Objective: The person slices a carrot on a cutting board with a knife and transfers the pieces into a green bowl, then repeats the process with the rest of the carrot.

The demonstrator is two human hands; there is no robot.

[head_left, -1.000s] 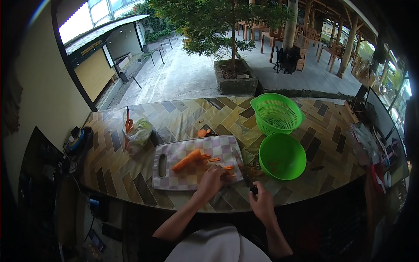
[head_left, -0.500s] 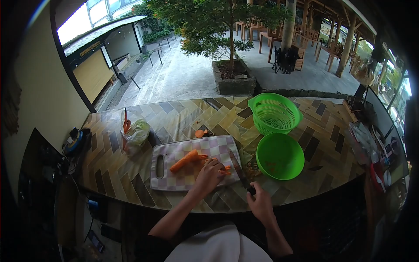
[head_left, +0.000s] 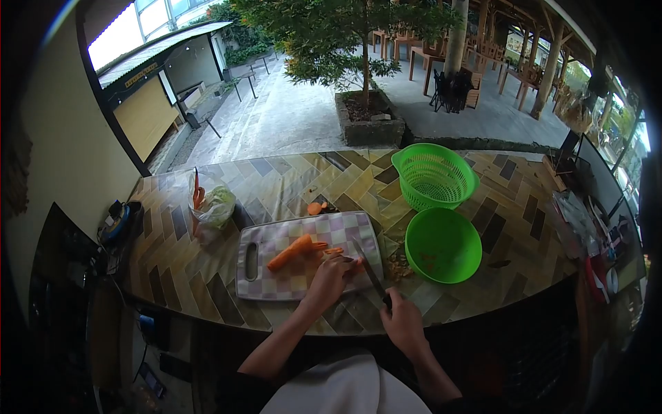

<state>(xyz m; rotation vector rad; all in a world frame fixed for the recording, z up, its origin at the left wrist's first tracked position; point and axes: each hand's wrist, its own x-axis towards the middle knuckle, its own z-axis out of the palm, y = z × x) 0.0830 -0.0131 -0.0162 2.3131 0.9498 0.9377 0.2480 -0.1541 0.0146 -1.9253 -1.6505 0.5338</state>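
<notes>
A checkered cutting board (head_left: pixel 276 286) lies on the tiled table. On it rests a large peeled carrot (head_left: pixel 293 252), with cut carrot pieces (head_left: pixel 334 250) at its right. My left hand (head_left: pixel 333 274) presses closed fingers on a small carrot piece (head_left: pixel 357 263) near the board's right side. My right hand (head_left: pixel 403 317) is wrapped round the handle of a knife (head_left: pixel 369 270), whose blade slants up and left over the board, beside my left fingertips. A green bowl (head_left: pixel 443 245) with small orange bits inside stands right of the board.
Behind the bowl is a green colander (head_left: pixel 435 176). Carrot ends (head_left: pixel 317 208) lie beyond the board, and peelings (head_left: pixel 399 265) lie between board and bowl. A plastic bag (head_left: pixel 218 207) with carrots is at the left. Plastic packs (head_left: pixel 578 224) sit at the far right.
The knife and my right hand have moved left, bringing the blade close to my left fingertips. My left hand has shifted slightly left and down.
</notes>
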